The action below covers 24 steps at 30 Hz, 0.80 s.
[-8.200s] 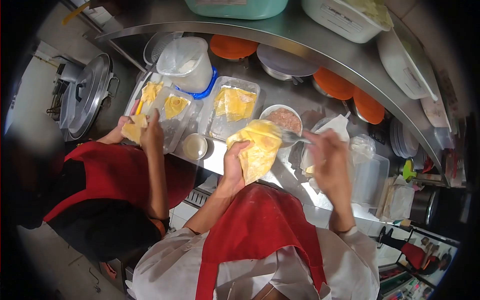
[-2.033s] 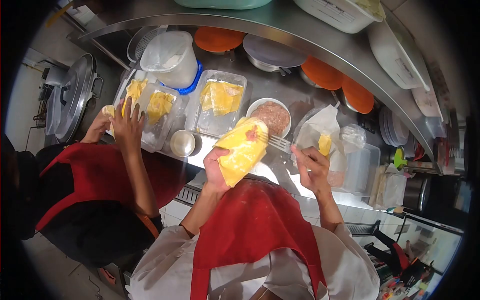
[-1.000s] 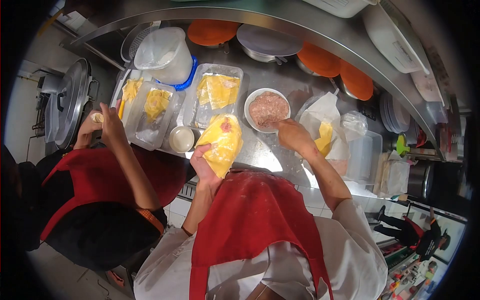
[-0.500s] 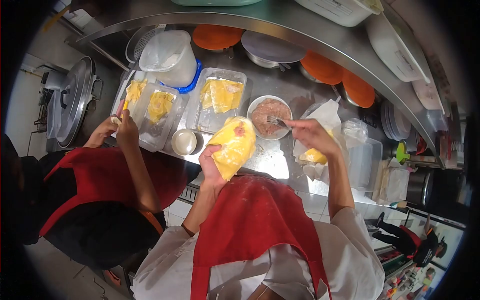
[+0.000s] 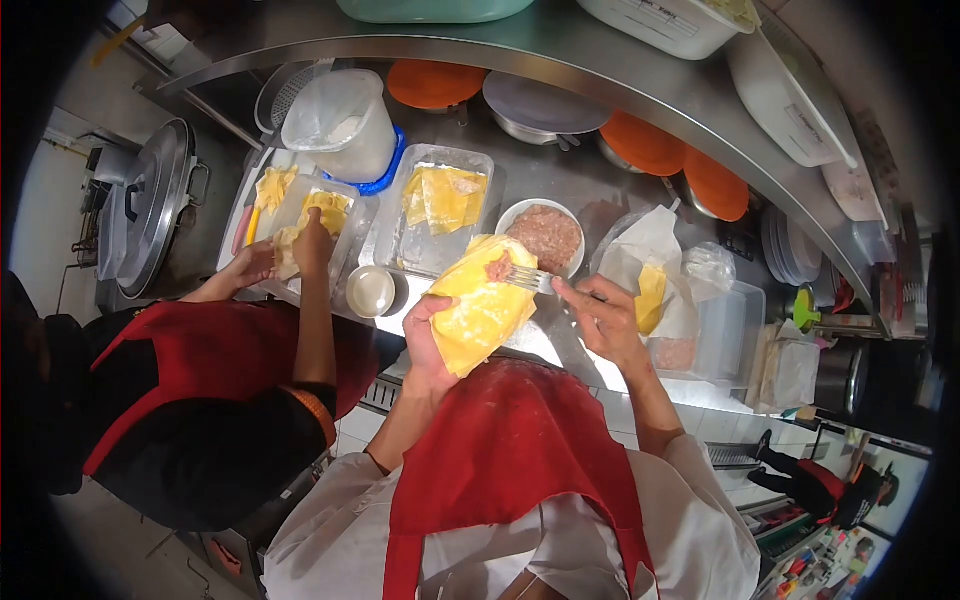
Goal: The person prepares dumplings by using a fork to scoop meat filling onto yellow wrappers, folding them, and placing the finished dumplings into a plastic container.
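Fork (image 5: 528, 279) moved from meat bowl (image 5: 506, 213) to yellow sheets (image 5: 477, 312), in right grip (image 5: 608, 322)

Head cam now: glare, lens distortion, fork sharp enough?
Head view: glare whitens the counter between left hand and right hand; head view: wide-angle distortion bows the shelf, corners go black; head view: fork tines are distinguishable.

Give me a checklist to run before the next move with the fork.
1. Left hand supports the yellow sheets: ok.
2. Right hand holds the fork: ok.
3. Meat dab on the top sheet: ok.
4. Fork clear of the dab: not ok, tines are at it.
5. Meat left in the white bowl: ok, plenty.
6. Top sheet loose from those beneath: cannot tell.
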{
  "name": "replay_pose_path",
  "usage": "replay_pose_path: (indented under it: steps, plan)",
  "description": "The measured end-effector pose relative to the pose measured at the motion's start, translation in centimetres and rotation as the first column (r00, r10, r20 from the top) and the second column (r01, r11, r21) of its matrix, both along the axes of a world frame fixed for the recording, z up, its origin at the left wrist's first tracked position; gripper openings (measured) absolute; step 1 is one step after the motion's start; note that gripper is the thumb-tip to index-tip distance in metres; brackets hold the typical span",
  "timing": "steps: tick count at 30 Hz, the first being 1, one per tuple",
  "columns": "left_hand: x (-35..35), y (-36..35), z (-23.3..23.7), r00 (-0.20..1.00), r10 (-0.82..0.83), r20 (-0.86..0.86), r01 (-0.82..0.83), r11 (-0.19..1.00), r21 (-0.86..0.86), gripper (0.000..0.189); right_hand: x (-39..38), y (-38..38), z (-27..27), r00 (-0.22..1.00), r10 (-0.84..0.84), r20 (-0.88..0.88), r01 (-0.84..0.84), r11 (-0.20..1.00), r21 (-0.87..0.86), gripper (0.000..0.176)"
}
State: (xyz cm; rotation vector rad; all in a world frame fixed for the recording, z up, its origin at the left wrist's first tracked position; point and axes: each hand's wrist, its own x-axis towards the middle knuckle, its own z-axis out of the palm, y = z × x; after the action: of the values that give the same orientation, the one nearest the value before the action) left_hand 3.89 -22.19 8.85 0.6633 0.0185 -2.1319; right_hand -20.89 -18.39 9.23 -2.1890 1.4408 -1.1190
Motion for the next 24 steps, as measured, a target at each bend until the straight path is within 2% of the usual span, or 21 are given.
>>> replay_pose_path:
  steps: [3,9,15,21,24]
  plan:
    - [0.0,-0.1,-0.1,1.000,-0.014,-0.027,0.014,1.000,-0.016,0.058,0.0,0.4,0.9,0.992,-0.037,0.120,0.039,0.999,-0.011,0.049]
    - [-0.2,0.4,0.6,0.999,-0.024,-0.023,0.022,0.998,-0.066,0.056,1.5,-0.8,0.9,0.985,0.008,0.173,-0.016,0.999,0.041,0.045]
    - [-0.5,0.9,1.5,0.998,0.016,-0.064,-0.025,0.988,-0.150,0.060,0.6,-1.4,2.4,0.956,-0.002,0.292,-0.057,0.979,0.194,0.028]
    - [-0.8,1.0,1.9,0.988,0.008,-0.157,-0.048,0.967,-0.249,0.064,-0.7,-2.0,6.2,0.973,-0.012,0.230,-0.073,0.931,0.358,0.024]
    - [-1.1,0.9,2.3,0.994,0.019,-0.105,-0.049,0.956,-0.289,0.063,0.5,-1.1,8.3,0.991,-0.047,0.122,0.025,0.984,0.179,0.028]
